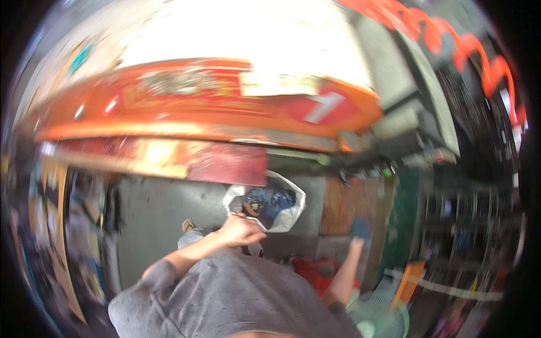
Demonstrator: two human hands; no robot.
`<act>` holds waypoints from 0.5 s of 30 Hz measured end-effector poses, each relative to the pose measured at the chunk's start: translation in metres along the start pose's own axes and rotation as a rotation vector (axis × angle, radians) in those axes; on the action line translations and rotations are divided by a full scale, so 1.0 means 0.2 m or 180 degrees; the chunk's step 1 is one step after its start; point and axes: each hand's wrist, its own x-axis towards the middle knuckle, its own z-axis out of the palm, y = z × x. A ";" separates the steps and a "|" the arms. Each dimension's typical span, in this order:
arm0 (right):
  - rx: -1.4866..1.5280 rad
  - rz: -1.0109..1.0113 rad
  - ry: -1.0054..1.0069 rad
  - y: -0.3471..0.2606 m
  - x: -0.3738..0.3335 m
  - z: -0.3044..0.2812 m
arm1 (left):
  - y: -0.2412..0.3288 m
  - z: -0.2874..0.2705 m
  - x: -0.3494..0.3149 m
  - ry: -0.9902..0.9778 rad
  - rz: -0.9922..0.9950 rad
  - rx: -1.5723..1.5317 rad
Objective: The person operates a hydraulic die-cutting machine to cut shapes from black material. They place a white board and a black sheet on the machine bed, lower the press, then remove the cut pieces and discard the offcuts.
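An open white sack (292, 218) stands in front of me, with dark blue, crumpled material (271, 201) inside it. Its near rim is pinched in the closed fingers of my left hand (241, 230). Off to the right, my right arm reaches out and down. The right hand (357, 242) is small and blurred, and its fingers appear closed on a flat dark blue piece (359, 228). What that piece is made of does not show.
Beyond the sack runs an orange panel (197, 121) with a reddish board (225, 163) below it. On the right are a brown board (342, 205) on the floor, a metal rack (468, 225) and a green basket-like thing (389, 315). Something red (315, 273) lies beside me.
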 end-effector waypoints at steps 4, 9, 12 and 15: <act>0.0885 0.0261 -0.1983 -0.61 -0.61 0.23 | 0.01 -0.02 -0.22 -0.0670 0.0087 -0.0478; 0.1753 0.0118 -0.2382 -1.38 -1.01 0.15 | -0.12 -0.28 -0.79 -0.0623 -0.0234 -0.0177; 0.1963 -0.0258 -0.2251 -1.89 -1.06 0.03 | -0.26 -0.46 -1.22 -0.0409 -0.0588 0.0146; 0.2161 -0.0705 -0.1943 -2.40 -0.97 -0.20 | -0.37 -0.66 -1.65 -0.0154 -0.1041 0.0707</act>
